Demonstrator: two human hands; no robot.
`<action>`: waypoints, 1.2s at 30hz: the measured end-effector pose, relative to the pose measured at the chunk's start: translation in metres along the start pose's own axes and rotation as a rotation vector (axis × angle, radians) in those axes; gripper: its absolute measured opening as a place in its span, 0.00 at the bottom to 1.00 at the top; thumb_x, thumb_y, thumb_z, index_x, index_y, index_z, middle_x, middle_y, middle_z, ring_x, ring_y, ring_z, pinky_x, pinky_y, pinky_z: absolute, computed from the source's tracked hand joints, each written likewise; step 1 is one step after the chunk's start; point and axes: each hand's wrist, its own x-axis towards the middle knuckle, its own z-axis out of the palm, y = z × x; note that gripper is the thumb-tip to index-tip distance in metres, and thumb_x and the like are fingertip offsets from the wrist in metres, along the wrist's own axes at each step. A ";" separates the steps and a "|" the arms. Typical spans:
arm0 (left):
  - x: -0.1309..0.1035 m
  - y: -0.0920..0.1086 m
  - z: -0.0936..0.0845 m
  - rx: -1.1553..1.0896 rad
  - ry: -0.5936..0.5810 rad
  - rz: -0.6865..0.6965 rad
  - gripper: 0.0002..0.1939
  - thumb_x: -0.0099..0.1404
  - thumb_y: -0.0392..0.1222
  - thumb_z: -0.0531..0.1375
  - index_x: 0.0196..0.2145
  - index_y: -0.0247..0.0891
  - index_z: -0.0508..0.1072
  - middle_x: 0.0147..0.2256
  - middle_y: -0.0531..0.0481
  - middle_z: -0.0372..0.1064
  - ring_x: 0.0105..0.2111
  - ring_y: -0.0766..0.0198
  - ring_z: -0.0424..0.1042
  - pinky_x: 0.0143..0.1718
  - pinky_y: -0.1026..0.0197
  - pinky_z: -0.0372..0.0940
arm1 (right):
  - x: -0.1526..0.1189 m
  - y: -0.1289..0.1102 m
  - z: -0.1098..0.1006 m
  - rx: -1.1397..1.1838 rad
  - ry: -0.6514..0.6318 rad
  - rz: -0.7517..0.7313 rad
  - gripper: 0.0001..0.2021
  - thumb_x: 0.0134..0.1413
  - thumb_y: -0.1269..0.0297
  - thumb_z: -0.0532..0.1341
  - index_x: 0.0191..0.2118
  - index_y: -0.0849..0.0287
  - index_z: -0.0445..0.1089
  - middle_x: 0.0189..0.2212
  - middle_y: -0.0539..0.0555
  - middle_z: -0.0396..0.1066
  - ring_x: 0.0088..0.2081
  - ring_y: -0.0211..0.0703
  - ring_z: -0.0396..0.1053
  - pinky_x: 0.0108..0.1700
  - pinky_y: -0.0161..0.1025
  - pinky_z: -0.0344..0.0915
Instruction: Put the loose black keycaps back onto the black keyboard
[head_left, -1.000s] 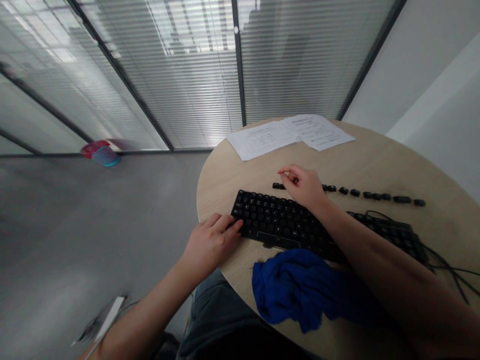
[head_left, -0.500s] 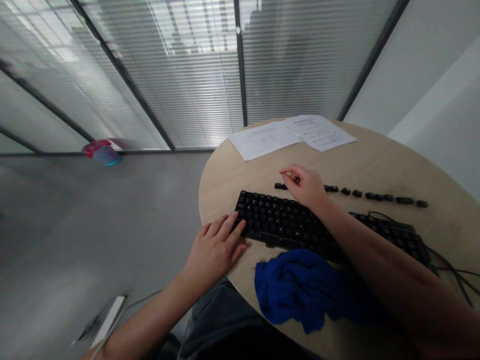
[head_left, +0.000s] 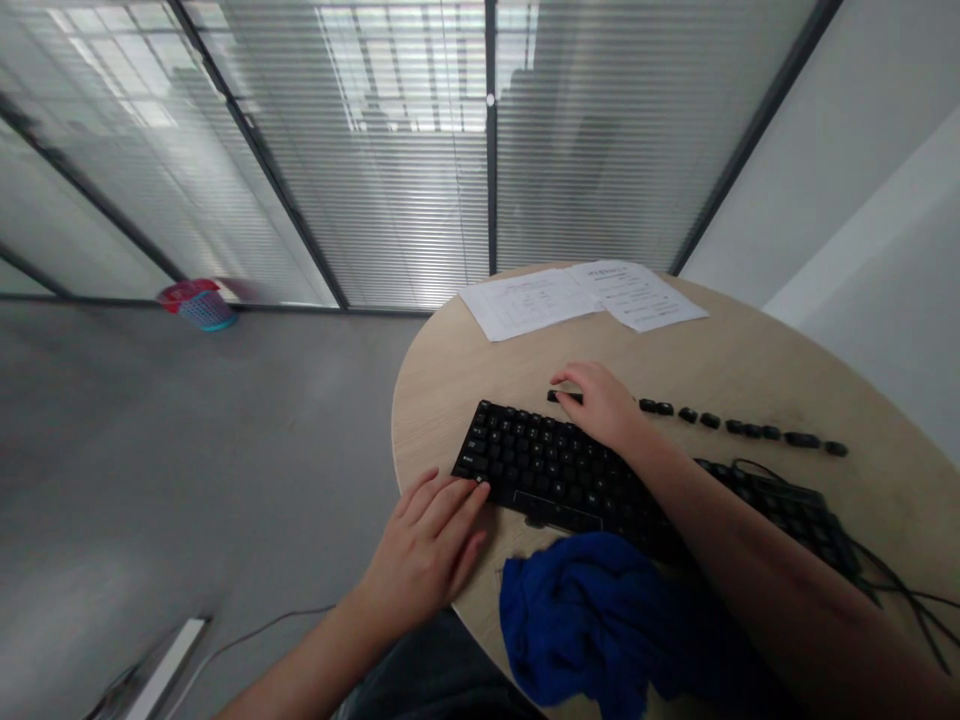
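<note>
A black keyboard (head_left: 551,465) lies on the round wooden table, several of its keys showing beneath my forearm. My left hand (head_left: 431,540) rests at its lower left corner, fingers stretched out and fingertips touching the edge keys. Above the keyboard, loose black keycaps (head_left: 709,421) form a row. My right hand (head_left: 600,408) hovers over the left end of that row, thumb and index finger curved and apart beside the end keycap (head_left: 553,396). The other fingers of that hand are tucked out of sight. A crumpled blue cloth (head_left: 577,610) lies in front of the keyboard.
Printed papers (head_left: 532,303) lie at the table's (head_left: 450,370) far edge. Black cables (head_left: 892,560) run off to the right. A red and blue basket (head_left: 202,305) stands on the floor near the glass partition. A white strip-shaped object (head_left: 169,668) lies on the floor at lower left.
My right hand has come down and slightly left, nearer the end of the keycap row. My left hand has slid a little toward the keyboard's lower corner. The view has shifted slightly.
</note>
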 end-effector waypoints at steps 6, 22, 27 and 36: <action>0.006 -0.003 -0.003 -0.039 -0.008 0.037 0.20 0.71 0.38 0.56 0.59 0.36 0.70 0.52 0.43 0.75 0.55 0.54 0.70 0.66 0.46 0.58 | 0.000 -0.002 0.000 -0.049 -0.014 0.002 0.10 0.57 0.71 0.64 0.45 0.58 0.76 0.47 0.59 0.74 0.53 0.52 0.69 0.58 0.51 0.66; 0.006 0.004 0.000 -0.039 0.042 -0.016 0.14 0.71 0.37 0.58 0.53 0.42 0.76 0.50 0.49 0.78 0.53 0.57 0.72 0.70 0.47 0.50 | 0.006 -0.004 0.003 -0.059 -0.121 -0.020 0.16 0.55 0.75 0.63 0.48 0.54 0.78 0.43 0.53 0.78 0.48 0.48 0.74 0.57 0.50 0.67; 0.004 0.005 0.003 -0.021 0.063 -0.034 0.14 0.71 0.36 0.59 0.52 0.43 0.76 0.51 0.49 0.78 0.56 0.55 0.71 0.70 0.43 0.51 | 0.006 -0.009 -0.004 0.020 -0.105 -0.044 0.19 0.56 0.75 0.63 0.52 0.54 0.77 0.43 0.54 0.78 0.48 0.47 0.74 0.56 0.48 0.68; 0.002 0.008 0.006 -0.064 0.084 -0.075 0.13 0.71 0.36 0.59 0.51 0.43 0.76 0.50 0.48 0.78 0.56 0.55 0.72 0.68 0.41 0.52 | 0.002 -0.058 -0.054 0.240 -0.206 -0.131 0.15 0.57 0.73 0.63 0.49 0.56 0.79 0.45 0.55 0.78 0.41 0.40 0.76 0.48 0.39 0.72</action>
